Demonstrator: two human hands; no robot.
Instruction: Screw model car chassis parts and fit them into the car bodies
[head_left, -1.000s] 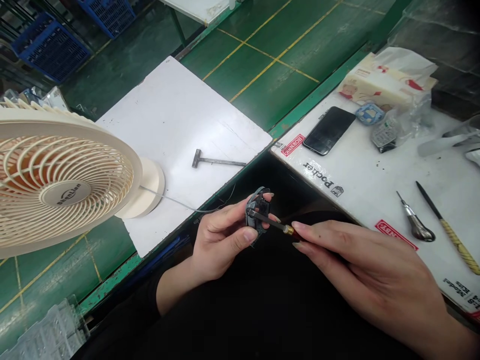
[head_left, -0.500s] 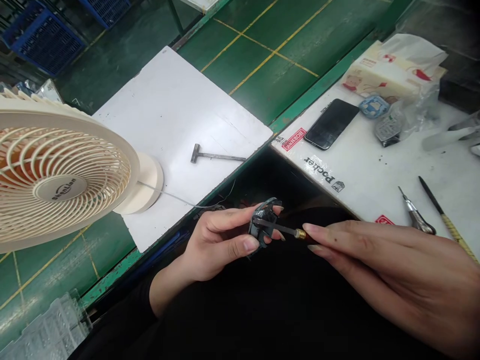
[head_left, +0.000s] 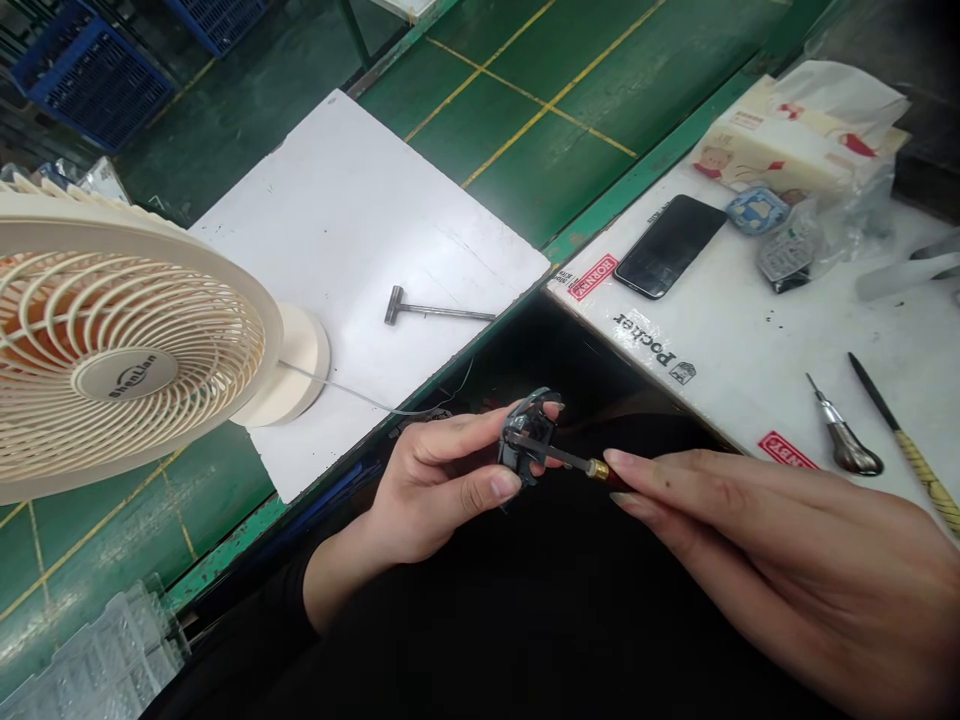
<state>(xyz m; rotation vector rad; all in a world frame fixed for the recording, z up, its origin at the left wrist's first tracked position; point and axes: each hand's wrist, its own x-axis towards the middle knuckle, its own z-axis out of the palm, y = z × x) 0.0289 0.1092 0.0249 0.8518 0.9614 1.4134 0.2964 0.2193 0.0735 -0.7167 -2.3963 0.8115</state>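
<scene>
My left hand [head_left: 442, 490] pinches a small dark plastic-and-metal assembly [head_left: 529, 435] between thumb and fingers, and its details are partly hidden. My right hand [head_left: 757, 550] holds a slim screwdriver [head_left: 570, 460] with a brass collar and a dark red handle, mostly covered by my fingers. The screwdriver's shaft lies across the face of the assembly, and its tip is hidden among the dark parts. A thin wire [head_left: 360, 400] runs from the fan base toward my left hand.
A cream desk fan [head_left: 127, 350] stands left, beside a T-handled tool [head_left: 439, 313] on a white board [head_left: 360, 200]. On the right bench [head_left: 720, 340] lie a phone [head_left: 670, 246], tissue pack [head_left: 780, 150], awl [head_left: 844, 440] and yellow-handled file [head_left: 919, 485].
The camera view has drifted slightly, so the bench items sit a little further right. Both hands keep their hold, and the screwdriver stays across the assembly.
</scene>
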